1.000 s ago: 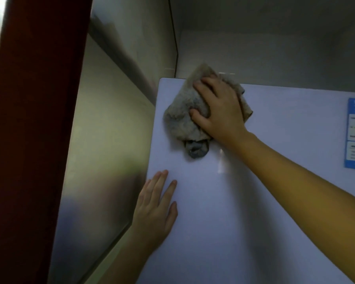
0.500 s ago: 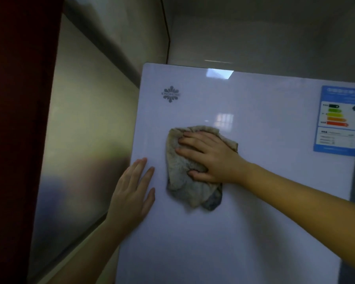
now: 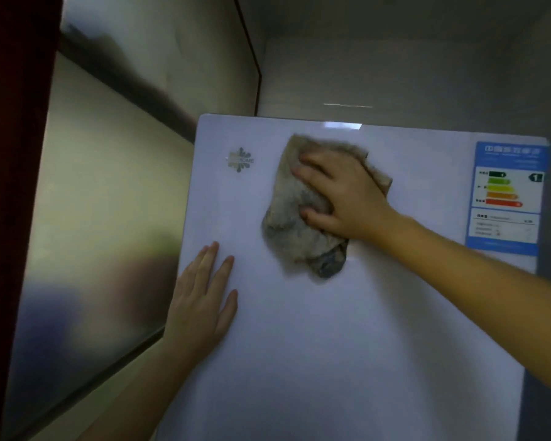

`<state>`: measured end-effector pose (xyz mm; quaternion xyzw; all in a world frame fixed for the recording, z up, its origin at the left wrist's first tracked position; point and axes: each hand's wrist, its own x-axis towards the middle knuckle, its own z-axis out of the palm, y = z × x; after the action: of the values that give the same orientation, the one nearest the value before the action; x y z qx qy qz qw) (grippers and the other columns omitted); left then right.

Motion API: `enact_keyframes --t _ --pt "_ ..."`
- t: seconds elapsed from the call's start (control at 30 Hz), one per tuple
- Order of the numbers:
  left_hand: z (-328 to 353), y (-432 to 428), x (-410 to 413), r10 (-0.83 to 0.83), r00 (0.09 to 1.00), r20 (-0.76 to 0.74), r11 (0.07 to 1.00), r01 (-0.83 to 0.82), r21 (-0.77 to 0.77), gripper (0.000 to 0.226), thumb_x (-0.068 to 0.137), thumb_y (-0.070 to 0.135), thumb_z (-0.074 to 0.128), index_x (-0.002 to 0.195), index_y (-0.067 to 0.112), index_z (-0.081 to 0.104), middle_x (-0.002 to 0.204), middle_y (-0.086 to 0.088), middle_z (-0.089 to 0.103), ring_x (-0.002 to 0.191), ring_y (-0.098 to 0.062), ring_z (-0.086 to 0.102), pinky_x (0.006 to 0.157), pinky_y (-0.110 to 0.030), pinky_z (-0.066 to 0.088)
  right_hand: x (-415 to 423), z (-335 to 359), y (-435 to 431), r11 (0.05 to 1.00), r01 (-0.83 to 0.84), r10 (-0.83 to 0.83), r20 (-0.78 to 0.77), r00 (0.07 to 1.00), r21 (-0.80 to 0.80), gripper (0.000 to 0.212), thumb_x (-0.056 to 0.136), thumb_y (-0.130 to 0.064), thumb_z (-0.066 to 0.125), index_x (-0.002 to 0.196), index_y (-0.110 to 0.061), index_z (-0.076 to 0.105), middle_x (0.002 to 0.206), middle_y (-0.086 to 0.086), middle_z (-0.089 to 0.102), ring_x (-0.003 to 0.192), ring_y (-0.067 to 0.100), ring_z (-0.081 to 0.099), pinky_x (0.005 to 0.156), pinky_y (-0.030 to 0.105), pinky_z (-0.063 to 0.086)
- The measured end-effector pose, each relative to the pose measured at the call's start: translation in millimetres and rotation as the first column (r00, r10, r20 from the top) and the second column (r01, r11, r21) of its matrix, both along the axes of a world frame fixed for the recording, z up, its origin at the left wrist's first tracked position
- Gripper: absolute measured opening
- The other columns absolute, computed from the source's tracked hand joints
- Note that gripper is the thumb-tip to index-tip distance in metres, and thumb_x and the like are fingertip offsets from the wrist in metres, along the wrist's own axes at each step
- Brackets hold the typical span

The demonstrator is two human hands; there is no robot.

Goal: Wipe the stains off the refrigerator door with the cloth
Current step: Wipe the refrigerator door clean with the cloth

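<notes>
The middle of the cloth (image 3: 293, 230) is hidden under the right hand (image 3: 341, 198), and its upper edge is blurred. The energy label's (image 3: 506, 198) small print cannot be read.

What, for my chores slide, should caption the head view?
Right hand presses a crumpled cloth to the refrigerator door; left hand rests flat.
</notes>
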<state>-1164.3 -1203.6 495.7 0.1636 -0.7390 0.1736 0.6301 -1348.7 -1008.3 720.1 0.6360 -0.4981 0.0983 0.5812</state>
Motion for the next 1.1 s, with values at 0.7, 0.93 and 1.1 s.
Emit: enact_keyframes --t 0.7,0.93,1.1 --pt "10 52 -35 -0.033 0.999 0.001 0.992 0.033 0.12 0.061 0.094 0.044 0.041 0.144 0.009 0.048 0.159 -0.017 0.036 0.144 -0.037 0.037 0.114 -0.048 0.03 -78 53 109 0.997 0.037 -0.035 0.028 0.999 -0.061 0.067 0.092 -0.055 0.058 0.148 -0.021 0.049 0.153 0.006 0.046 0.146 0.027 0.038 0.117 0.046 0.032" --pt "12 68 -53 -0.025 0.997 0.069 1.0 0.023 0.021 0.058 0.097 0.042 0.043 0.146 0.011 0.047 0.159 -0.016 0.037 0.146 -0.033 0.035 0.116 -0.046 0.028 -78 2 115 0.999 -0.009 0.012 0.071 0.997 -0.04 0.067 0.09 -0.053 0.061 0.147 -0.02 0.05 0.153 0.007 0.047 0.146 0.027 0.038 0.119 0.045 0.029" --pt "8 67 -56 -0.015 0.997 0.074 1.0 0.013 0.028 0.058 0.099 0.042 0.041 0.148 0.011 0.043 0.161 -0.016 0.034 0.149 -0.033 0.033 0.118 -0.048 0.029 -94 -83 128 0.989 -0.005 0.021 -0.106 0.994 0.151 0.068 0.09 -0.05 0.066 0.147 -0.016 0.052 0.151 0.011 0.05 0.144 0.03 0.042 0.119 0.049 0.033"
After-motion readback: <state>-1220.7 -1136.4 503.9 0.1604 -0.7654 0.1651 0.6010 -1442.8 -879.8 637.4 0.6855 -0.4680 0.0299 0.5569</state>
